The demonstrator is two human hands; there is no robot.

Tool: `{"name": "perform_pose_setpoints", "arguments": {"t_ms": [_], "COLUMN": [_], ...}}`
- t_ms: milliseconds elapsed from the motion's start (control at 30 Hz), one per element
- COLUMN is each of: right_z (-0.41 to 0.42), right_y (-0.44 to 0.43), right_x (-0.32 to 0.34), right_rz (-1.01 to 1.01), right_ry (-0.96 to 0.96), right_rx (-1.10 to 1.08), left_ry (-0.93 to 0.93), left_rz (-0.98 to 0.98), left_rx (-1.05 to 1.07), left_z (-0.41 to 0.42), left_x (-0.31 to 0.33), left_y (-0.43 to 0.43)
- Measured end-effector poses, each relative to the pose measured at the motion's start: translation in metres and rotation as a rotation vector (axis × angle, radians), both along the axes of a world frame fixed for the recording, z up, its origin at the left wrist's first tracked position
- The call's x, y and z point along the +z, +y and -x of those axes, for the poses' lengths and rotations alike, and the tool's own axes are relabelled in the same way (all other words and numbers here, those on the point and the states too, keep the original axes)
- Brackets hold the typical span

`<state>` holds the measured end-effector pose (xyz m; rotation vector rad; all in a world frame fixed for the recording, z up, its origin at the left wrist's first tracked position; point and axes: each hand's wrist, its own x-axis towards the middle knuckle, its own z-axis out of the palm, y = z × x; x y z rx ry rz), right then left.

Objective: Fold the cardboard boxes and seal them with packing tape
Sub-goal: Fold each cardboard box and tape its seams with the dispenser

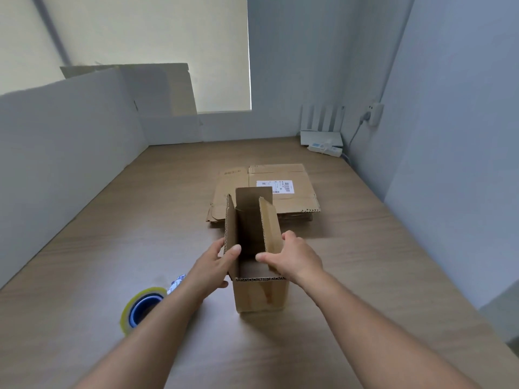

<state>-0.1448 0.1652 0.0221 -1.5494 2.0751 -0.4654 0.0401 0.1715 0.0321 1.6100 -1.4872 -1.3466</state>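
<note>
Small office-like packing corner: wood-grain desk [365, 262] boxed in by white partitions [70, 136], router [323, 124] and power strip [325, 149] beyond the right hand [295, 256], flattened cartons [280, 189] stacked ahead.

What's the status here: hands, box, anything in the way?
Left hand grips the left flap, right hand the right flap. Small box upright, top open, unsealed. Tape roll lies to the left, untouched; nothing blocking.
</note>
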Motion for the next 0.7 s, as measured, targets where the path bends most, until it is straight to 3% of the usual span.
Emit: {"name": "perform_pose_setpoints", "arguments": {"t_ms": [67, 267, 333, 533, 700], "right_z": [-0.002, 0.02, 0.022, 0.009, 0.007], "right_y": [-0.002, 0.0, 0.005, 0.006, 0.017], "right_x": [0.0, -0.013, -0.02, -0.004, 0.003], "right_rz": [0.039, 0.103, 0.083, 0.157, 0.194], "right_ry": [-0.05, -0.661, -0.742, -0.531, -0.48], "right_rx": [-0.026, -0.341, -0.377, -0.268, -0.212], "left_ry": [-0.034, -0.062, -0.045, -0.036, 0.004], "left_rz": [0.007, -0.003, -0.008, -0.005, -0.034], "left_rx": [0.003, 0.036, 0.041, -0.007, 0.099], "left_z": [0.002, -0.01, -0.012, -0.016, -0.014], "left_x": [-0.002, -0.013, -0.014, -0.012, -0.004], "left_y": [-0.002, -0.007, -0.006, -0.011, -0.002]}}
